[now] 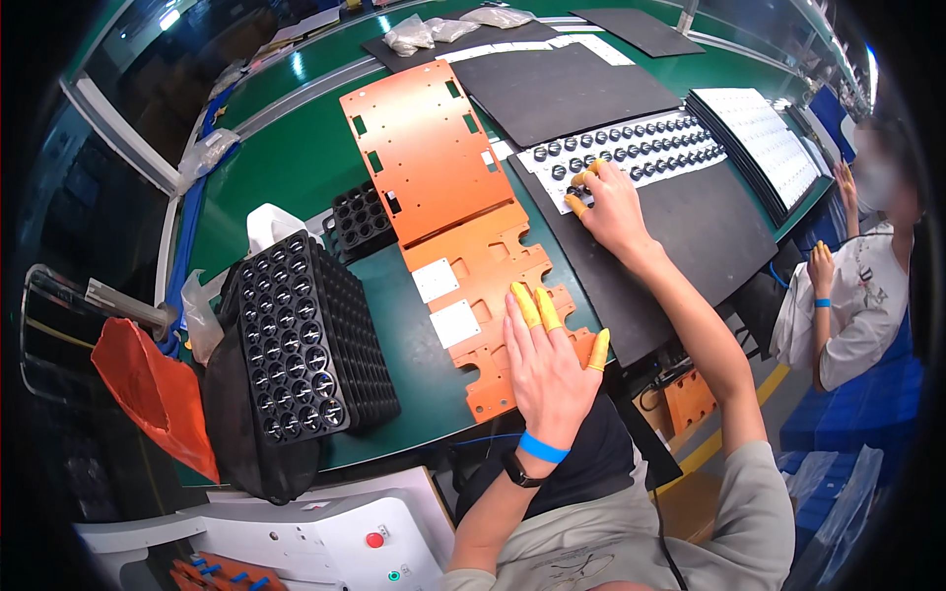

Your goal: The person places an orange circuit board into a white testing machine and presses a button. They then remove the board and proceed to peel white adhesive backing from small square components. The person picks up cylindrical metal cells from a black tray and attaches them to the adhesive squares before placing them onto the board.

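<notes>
My left hand [550, 369], with yellow finger cots, lies flat and outstretched on an orange fixture plate [527, 231] with notched edges. Two small white squares [455, 323] sit on that plate beside the fingers. A larger orange panel [424, 148] with rectangular cut-outs adjoins its far end. Farther right, my right hand [613, 209] pinches a small black round piece [572, 191] at the near left end of a white strip board [655, 158]. Rows of similar black round pieces cover that board, which rests on a dark sheet. The fingers partly hide the pinched piece.
At left stands a tall stack of black trays [296, 345] holding shiny round pieces; a smaller black tray [360, 222] is behind it. Black sheets [562, 89] and stacked white boards [754, 138] lie beyond. A co-worker [857, 286] is at right, hands raised.
</notes>
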Available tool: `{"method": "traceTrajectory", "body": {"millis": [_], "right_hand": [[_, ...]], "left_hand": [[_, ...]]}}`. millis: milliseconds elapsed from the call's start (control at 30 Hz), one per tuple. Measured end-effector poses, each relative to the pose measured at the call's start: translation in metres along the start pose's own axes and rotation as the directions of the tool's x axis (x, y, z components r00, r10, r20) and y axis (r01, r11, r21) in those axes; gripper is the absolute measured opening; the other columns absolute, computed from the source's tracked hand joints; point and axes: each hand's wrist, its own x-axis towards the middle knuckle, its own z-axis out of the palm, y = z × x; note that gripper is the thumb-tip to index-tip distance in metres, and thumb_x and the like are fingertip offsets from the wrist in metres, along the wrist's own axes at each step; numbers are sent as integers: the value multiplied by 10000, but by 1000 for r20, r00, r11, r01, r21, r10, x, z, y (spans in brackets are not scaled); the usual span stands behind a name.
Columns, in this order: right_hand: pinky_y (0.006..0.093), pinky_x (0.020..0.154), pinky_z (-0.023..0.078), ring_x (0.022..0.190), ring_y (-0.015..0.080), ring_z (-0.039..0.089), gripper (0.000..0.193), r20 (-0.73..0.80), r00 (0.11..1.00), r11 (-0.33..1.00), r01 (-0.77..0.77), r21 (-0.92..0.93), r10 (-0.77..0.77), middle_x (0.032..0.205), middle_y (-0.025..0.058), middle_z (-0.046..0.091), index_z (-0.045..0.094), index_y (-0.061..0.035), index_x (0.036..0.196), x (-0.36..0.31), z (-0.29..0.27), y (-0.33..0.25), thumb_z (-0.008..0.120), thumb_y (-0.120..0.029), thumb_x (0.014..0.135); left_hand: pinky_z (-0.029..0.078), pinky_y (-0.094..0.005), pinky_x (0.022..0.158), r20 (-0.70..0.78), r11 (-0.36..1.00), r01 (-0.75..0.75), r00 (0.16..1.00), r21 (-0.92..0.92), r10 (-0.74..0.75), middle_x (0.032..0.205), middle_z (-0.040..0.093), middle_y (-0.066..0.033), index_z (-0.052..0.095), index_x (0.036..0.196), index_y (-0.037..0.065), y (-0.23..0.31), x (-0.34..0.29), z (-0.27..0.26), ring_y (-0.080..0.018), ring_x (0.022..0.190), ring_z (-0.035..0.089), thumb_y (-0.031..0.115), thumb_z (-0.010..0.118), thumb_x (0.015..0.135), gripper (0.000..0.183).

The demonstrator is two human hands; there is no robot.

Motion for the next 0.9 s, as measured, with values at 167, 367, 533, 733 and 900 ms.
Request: {"method": "traceTrajectory", "body": {"millis": [167, 367, 533, 733, 900], "right_hand": [[423, 892, 451, 1026, 287, 566, 236, -32, 999, 999, -19, -39, 18, 1029, 110, 608, 694, -33, 985, 1, -2, -6, 769, -182, 818], [431, 686, 521, 746, 334, 649, 160, -119, 979, 907, 200, 370, -167, 804, 114, 646, 673, -51, 889, -12, -16, -101, 767, -159, 816], [398, 603, 536, 674, 296, 677, 288, 375, 871, 936, 226, 271, -319, 688, 154, 652, 656, 8, 729, -8, -31, -201, 736, -255, 813], [381, 528, 511, 601, 264, 651, 254, 585, 769, 914, 390, -112, -257, 653, 132, 635, 664, 8, 742, -22, -3, -251, 711, -233, 806], [356, 510, 498, 584, 226, 640, 223, 583, 800, 813, 430, -394, -140, 644, 97, 630, 673, -16, 734, -30, 2, -267, 715, -228, 787]], "left_hand": [[247, -491, 1215, -12, 1000, 1, 1000, -11, -1, 1526, 346, -345, 400, 1444, -129, -1, 0, 1, -432, 1476, 285, 490, 670, 891, 872], [237, -469, 1225, -33, 1000, -2, 999, -15, 1, 1465, 436, -342, 494, 1339, -162, -1, 0, 1, -428, 1465, 311, 462, 622, 918, 763], [351, -509, 1113, 412, 933, 238, 904, -271, -110, 1297, 528, -342, 613, 1189, -62, -6, -8, 11, -488, 1368, 391, 449, 653, 907, 585], [267, -555, 1174, -89, 996, -69, 993, 50, 73, 1460, 404, -367, 497, 1339, -115, -7, -7, 7, -493, 1436, 308, 460, 593, 943, 705], [258, -556, 1194, -88, 988, -102, 990, 115, 112, 1484, 404, -353, 391, 1421, -163, -6, -6, 11, -476, 1458, 305, 488, 568, 949, 824]]}}
